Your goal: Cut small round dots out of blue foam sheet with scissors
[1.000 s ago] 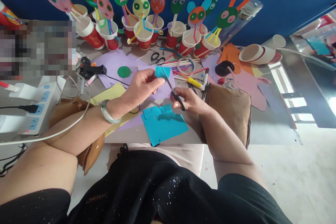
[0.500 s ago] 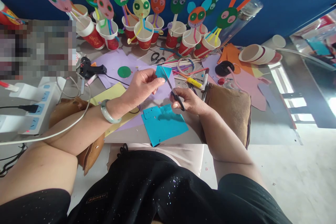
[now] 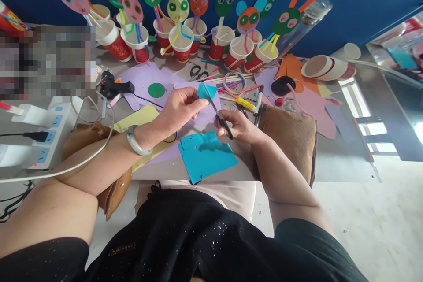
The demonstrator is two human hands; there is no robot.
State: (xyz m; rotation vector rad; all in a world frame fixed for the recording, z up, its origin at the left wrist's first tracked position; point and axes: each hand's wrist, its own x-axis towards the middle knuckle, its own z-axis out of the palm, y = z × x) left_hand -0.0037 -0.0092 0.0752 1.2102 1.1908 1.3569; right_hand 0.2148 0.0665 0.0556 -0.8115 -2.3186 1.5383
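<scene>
My left hand pinches a small piece of blue paper between thumb and fingers. Dark-handled scissors are gripped in my right hand, and their blades lie across the blue piece. Part of the handle is hidden by my fingers. Below both hands a larger blue sheet lies near the table's front edge, with a smaller cut piece on its upper left corner. Purple paper lies under the hands, and a green paper circle rests to the left of them.
Paper cups with rabbit-like paper figures line the back. A black glue gun and a white power strip are at left. Another pair of scissors lies behind my hands. Brown cushions sit under my forearms; stacked cups are at right.
The blue piece and my left hand have shifted very slightly to the right. The scissors remain at the paper in nearly the same place.
</scene>
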